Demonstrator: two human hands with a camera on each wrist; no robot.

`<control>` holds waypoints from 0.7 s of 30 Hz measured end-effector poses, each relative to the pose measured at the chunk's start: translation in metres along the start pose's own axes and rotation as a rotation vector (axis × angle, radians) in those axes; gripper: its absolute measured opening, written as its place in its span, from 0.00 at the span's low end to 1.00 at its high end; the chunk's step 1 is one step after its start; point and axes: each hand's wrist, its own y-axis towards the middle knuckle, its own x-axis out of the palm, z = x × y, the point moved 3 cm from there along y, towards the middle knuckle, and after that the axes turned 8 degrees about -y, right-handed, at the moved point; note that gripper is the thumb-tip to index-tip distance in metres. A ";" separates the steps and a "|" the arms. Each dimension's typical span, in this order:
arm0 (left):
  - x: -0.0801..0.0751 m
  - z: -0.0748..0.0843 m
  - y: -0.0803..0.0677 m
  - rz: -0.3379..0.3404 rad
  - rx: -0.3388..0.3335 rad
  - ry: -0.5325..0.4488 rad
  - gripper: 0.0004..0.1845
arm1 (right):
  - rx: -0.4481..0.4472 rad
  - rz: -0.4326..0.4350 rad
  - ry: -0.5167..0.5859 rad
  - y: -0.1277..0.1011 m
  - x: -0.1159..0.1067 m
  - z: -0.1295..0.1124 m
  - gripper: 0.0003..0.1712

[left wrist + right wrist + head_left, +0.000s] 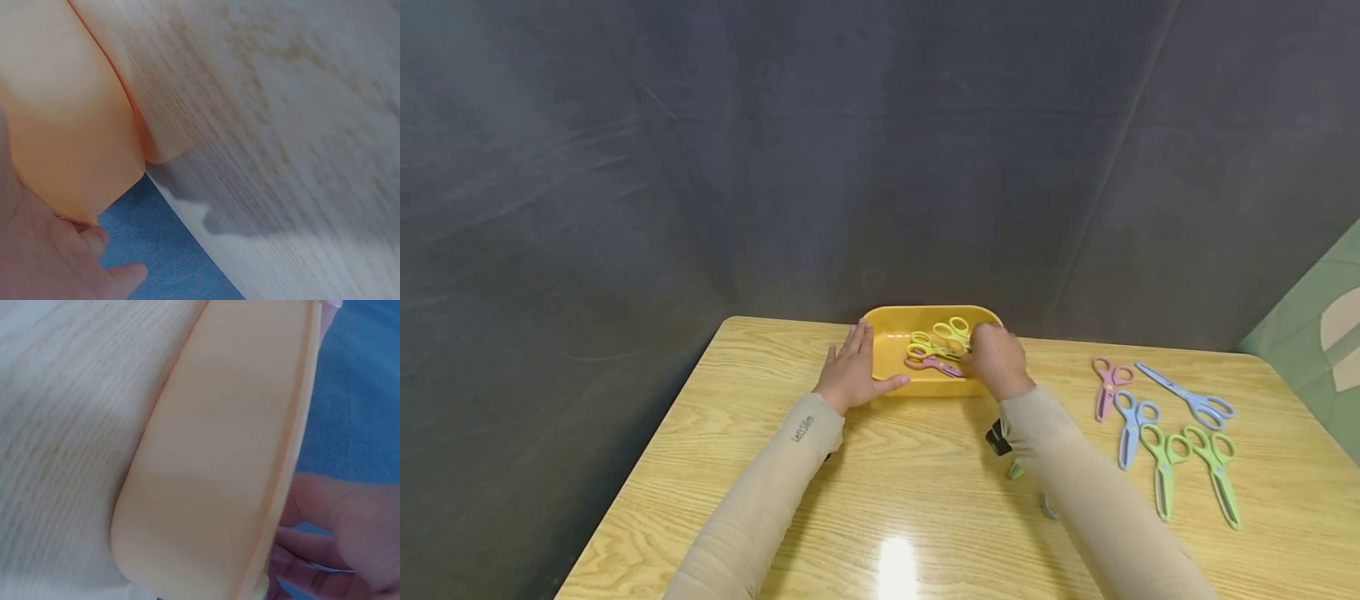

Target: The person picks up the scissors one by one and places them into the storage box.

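Observation:
A yellow plastic tray stands at the table's back edge. Inside lie yellow scissors and pink scissors. My left hand rests on the tray's left end, fingers straight and thumb along the front rim. Over the right end, my right hand reaches in with curled fingers. In the right wrist view the tray wall hides most of what the right fingers hold; a yellow-green bit, seemingly scissors, shows at the fingertips.
To the right on the wooden table lie pink scissors, blue scissors, longer blue scissors and green scissors. More pieces are partly hidden under the right forearm. A dark cloth hangs behind.

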 end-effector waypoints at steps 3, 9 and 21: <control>0.002 -0.001 0.001 0.004 0.000 0.001 0.65 | 0.003 0.000 -0.004 0.001 0.003 0.000 0.21; 0.003 -0.003 0.002 -0.005 -0.008 -0.001 0.65 | 0.018 0.000 -0.023 0.003 0.011 0.004 0.14; 0.002 -0.002 0.003 -0.015 -0.015 0.007 0.65 | 0.066 -0.035 -0.046 0.003 0.021 0.005 0.16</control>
